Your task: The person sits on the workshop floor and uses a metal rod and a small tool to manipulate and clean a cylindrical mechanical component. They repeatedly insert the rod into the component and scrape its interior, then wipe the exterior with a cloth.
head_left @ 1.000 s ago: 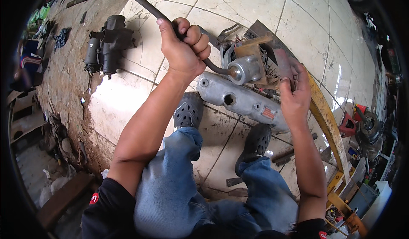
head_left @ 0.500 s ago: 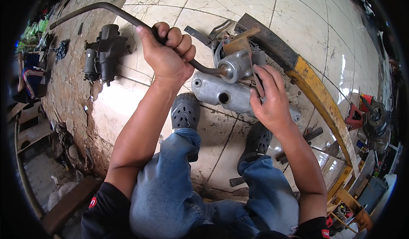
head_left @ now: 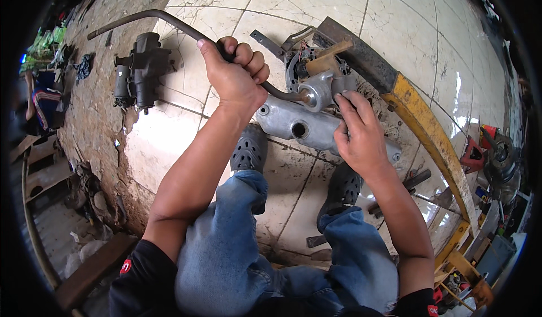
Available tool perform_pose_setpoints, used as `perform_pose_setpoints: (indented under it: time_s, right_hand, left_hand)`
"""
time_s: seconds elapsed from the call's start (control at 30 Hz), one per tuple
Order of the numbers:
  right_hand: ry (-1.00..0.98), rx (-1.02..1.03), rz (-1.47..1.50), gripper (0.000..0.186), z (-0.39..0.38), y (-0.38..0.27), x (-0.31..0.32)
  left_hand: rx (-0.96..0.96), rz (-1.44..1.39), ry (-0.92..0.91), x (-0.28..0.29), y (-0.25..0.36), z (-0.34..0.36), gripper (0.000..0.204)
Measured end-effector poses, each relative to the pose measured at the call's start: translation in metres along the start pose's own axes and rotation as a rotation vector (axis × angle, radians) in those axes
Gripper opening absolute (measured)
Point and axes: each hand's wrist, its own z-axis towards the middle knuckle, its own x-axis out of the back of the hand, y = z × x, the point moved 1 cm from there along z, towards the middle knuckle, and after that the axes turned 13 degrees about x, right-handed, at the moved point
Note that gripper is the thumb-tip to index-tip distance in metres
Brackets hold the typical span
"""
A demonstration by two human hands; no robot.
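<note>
Nearest the camera, the person squats on the cracked tile floor, both shoes planted just short of the work, which seems meant to keep the body close over it. The right hand lies palm-down on the silver metal cover, fingers spread and pressing rather than curled round anything, apparently to hold the part from sliding. Just beyond those fingertips sits the rounded grey housing, with a short brown wooden piece on top of it. The left hand is closed in a full fist round the long bent bar; from that fist the bar runs down to the housing and, the other way, arcs far out over the floor, giving leverage. The bar looks dark, rusty and curved. Beyond the fist lies a dark greasy gearbox; past the housing, a yellow-and-black beam.
</note>
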Motion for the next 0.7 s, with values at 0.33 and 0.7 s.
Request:
perform_pose_setpoints:
  time_s: [0.33, 0.7]
  right_hand:
    - [-0.062, -0.177, -0.208, 0.044, 0.0, 0.013, 0.014]
    - [-0.046, -0.189, -0.053, 0.044, -0.026, 0.006, 0.001]
  left_hand:
    - [0.001, 0.068, -0.318, -0.033, -0.026, -0.027, 0.054]
    - [-0.066, 0.267, -0.177, -0.046, -0.037, -0.024, 0.056]
